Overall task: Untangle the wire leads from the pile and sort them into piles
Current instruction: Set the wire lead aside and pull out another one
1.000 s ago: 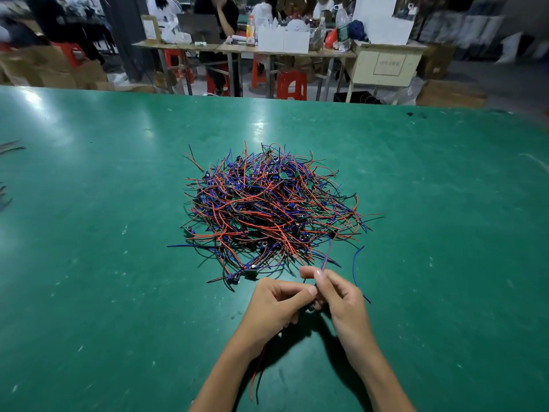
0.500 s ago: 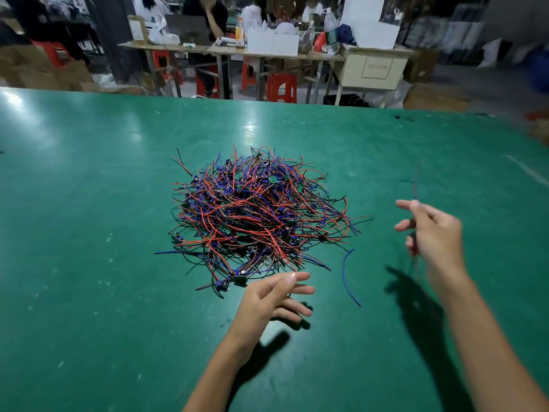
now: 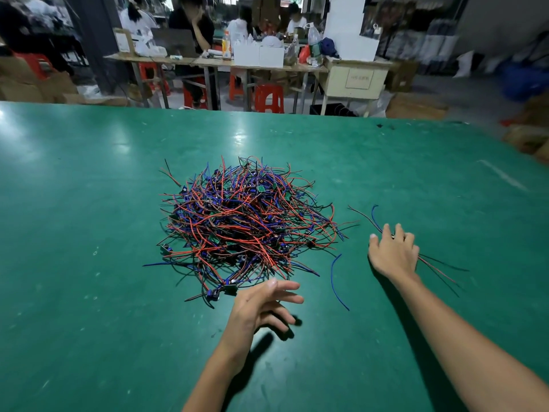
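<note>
We were laying a lead down under our flat right hand; our left hand, fingers loose and empty, should next reach the pile.

Right hand hides middle of wire lead; fingers' grip unclear; background blurred.

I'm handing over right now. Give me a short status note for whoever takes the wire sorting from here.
Left hand: open, fingers spread, holding nothing, just near the tangled pile.
Right hand: laid over a separated lead on the green table right of the pile; grip hidden.
A loose blue wire lies between pile and right hand.
Done: one lead set out at right.
Left: almost the whole pile.
</note>
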Demonstrator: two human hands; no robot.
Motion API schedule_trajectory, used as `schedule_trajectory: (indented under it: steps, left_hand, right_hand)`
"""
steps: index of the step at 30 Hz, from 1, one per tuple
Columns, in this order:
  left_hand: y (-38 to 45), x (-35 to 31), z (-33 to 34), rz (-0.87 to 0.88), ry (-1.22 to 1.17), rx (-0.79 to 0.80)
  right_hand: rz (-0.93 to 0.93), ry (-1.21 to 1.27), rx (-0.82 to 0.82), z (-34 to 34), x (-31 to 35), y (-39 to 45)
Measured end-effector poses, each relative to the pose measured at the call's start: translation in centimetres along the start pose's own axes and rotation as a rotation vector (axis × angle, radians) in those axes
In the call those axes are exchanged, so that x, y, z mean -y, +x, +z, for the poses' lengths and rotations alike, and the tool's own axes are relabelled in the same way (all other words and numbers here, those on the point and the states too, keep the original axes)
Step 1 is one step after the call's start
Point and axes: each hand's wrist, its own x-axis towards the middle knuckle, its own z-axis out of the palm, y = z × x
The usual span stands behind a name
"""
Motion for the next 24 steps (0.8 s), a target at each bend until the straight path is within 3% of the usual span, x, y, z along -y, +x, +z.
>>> schedule_trajectory:
  steps: [7,10,13,16,24]
  left_hand:
    - [-0.1,-0.1,-0.2,0.006,-0.026,-0.018]
    - [-0.1,0.0,-0.3,0.008,-0.015,-0.015]
    - [0.0,0.1,-0.3,0.013,-0.002,-0.016]
    - [-0.1,0.2,-0.5,0.018,-0.013,-0.026]
    - [-0.1,0.1,-0.2,0.03,0.015,-0.019]
  right_hand:
    - [0.059,-0.002,-0.144,-0.5,1.4,0.2]
    - [-0.263,0.218,-0.301,-1.3,3.6,-1.2]
    - [-0.491,0.243,-0.211,-1.4,6.3,-3.7]
    - [-0.439,0.1,-0.126,-0.7,7.2,-4.7]
    - [-0.371,0.299,0.002,-1.0,6.9,-5.9]
